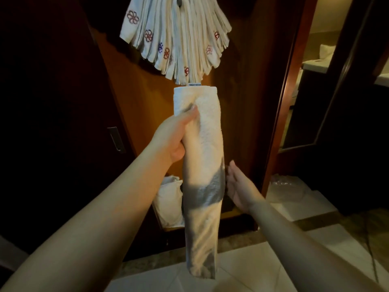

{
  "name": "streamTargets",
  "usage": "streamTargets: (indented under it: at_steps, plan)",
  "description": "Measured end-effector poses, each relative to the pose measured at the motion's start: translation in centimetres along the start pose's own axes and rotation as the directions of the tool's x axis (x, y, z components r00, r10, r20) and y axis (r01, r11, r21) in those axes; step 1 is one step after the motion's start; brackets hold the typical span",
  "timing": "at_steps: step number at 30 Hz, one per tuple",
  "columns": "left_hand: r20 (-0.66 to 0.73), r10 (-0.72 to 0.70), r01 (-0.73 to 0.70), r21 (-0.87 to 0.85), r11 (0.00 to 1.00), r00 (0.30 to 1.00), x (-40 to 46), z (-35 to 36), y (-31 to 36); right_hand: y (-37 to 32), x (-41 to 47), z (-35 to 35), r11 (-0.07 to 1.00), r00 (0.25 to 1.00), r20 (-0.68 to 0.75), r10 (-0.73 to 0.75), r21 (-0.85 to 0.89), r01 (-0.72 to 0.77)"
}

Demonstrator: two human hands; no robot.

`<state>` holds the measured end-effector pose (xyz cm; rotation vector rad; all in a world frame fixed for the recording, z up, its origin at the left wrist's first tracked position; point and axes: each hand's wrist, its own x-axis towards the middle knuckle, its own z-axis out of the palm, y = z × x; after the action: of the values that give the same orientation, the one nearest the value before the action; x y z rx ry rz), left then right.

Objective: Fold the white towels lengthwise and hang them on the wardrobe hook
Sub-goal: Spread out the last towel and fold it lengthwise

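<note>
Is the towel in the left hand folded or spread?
Folded: the towel hangs as one narrow strip gripped by the left hand.

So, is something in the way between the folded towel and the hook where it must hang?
Yes. The hung towels cover the hook, directly above the folded towel that the left hand grips.

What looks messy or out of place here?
Nothing looks damaged. The hanging towels fan out unevenly, with ragged lower ends. Loose white cloth lies bunched low in the wardrobe.
</note>
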<state>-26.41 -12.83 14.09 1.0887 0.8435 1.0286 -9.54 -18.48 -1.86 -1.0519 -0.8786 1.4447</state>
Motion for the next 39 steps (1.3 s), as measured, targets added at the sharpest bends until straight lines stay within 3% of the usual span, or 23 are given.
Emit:
streamTargets:
  at_steps: [4,14,22,25,27,29,31,34,39]
  plan:
    - [-0.039,-0.006,0.006,0.004,1.0,0.999,0.8,-0.3,1.0,1.6,-0.5,1.4,0.982,0.978,-0.127,-0.165,-0.117,0.151]
    - [-0.016,0.069,-0.069,0.016,0.997,0.997,0.8,-1.2,3.1,-0.2,-0.4,2.4,0.839,0.966,-0.009,-0.26,-0.498,0.221]
    - [-0.085,0.093,-0.092,0.016,0.996,0.992,0.9,-1.5,5.4,-2.2,-1.3,2.6,0.791,0.902,-0.044,-0.429,-0.501,0.351]
    - [-0.097,0.103,-0.101,0.027,0.995,0.99,1.3,-1.3,5.9,-3.8,-1.5,2.0,0.863,0.95,0.021,-0.312,-0.411,0.292]
    - [-0.098,0.092,-0.091,0.016,0.996,0.991,1.8,-1.1,5.9,-5.0,-1.6,1.3,0.939,0.99,0.135,-0.044,-0.332,0.087]
    - [-0.116,0.055,-0.054,0.008,0.998,0.992,2.6,-1.0,5.6,-5.8,-1.8,0.7,0.933,0.932,0.292,0.214,-0.342,-0.107]
    - [-0.148,0.012,-0.011,0.01,1.0,0.989,3.6,-1.0,5.2,-5.9,-2.2,0.5,0.863,0.865,0.34,0.369,-0.472,-0.183]
    - [-0.217,-0.009,0.018,0.038,0.999,0.976,5.2,-1.4,4.6,-5.6,-2.6,0.5,0.892,0.873,0.36,0.329,-0.421,-0.163]
    - [-0.363,-0.098,0.151,0.121,0.981,0.927,7.5,-3.5,1.7,-4.8,-3.7,-0.1,0.976,0.896,0.393,0.208,-0.021,-0.217]
